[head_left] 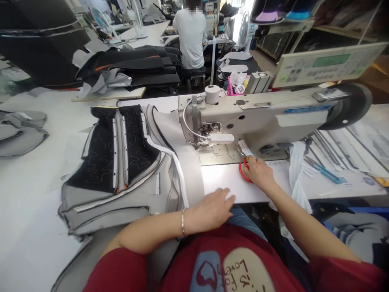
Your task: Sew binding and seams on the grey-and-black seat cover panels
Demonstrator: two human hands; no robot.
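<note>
At the industrial sewing machine (258, 105), the right hand (259, 173) grasps red-handled scissors (241, 170); the left hand (209, 209), grasping nothing, is near the white tabletop (249, 192).

the shirt (219, 240) is deep red, its front printed with a blue-grey patch (213, 259) and a rounded cream patch (258, 263) bearing dark red lettering (242, 266); past its left sleeve (121, 269) sits a slim shiny bracelet (182, 222), beyond its front blue trouser cloth (247, 223).

Scissor handles (240, 168) — partly hidden by right fingers (250, 170); shirt print (244, 269) — cut off below.
</note>
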